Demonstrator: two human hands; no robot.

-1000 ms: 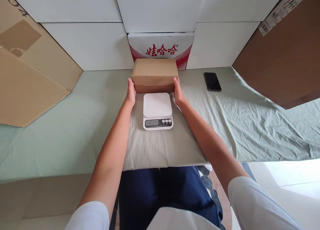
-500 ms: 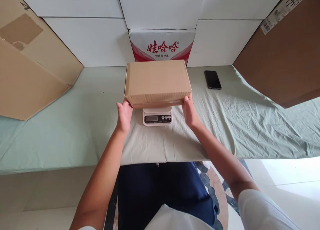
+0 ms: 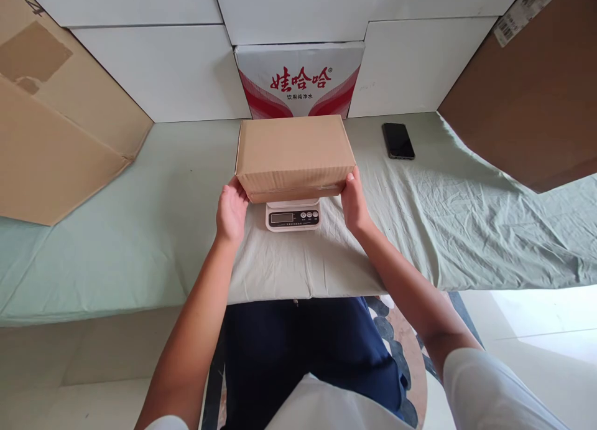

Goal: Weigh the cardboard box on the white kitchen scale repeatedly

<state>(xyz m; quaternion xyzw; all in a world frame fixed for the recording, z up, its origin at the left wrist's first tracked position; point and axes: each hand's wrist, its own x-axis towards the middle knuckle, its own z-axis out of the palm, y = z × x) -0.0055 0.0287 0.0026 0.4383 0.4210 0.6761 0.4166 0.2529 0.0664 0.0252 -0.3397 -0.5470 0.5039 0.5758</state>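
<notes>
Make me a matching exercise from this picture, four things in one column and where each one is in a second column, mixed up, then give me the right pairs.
Things:
1. cardboard box
2. kitchen scale
3. black phone
4. red and white carton

Places:
A. lying alone on the green cloth, off to the right
B. standing against the white wall at the back
C. between the left hand and right hand
D. under the box, only its display edge showing

Pairs: 1-C, 2-D, 3-A, 4-B

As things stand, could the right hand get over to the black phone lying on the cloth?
Probably yes. The phone lies flat on the green cloth, off to that side, with nothing between it and the right hand. But that hand is gripping the cardboard box over the scale.
</notes>
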